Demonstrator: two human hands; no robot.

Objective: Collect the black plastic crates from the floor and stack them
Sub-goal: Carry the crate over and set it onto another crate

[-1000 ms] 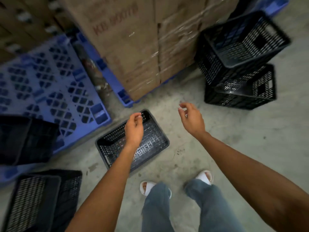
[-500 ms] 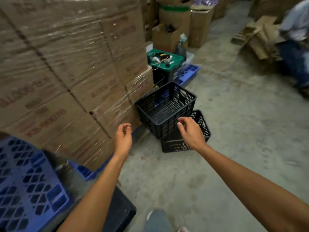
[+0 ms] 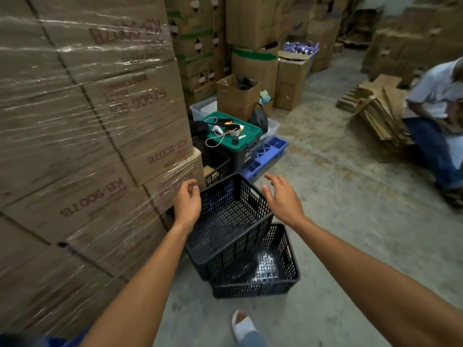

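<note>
Two black crates at centre: upper crate [image 3: 226,221] tilted, empty, resting in lower crate [image 3: 265,269] at 5 o'clock. Left hand [image 3: 187,203] loosely curled, right hand [image 3: 281,200] spread; both empty, above upper rim.

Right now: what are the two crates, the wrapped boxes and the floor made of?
Upper crate, lower crate: black moulded plastic by the look, perforated grid walls, slight sheen. Boxes: brown corrugated cardboard under clear stretch film, wrinkled glare streaks. Floor: bare concrete, grey, matte, stained.
</note>
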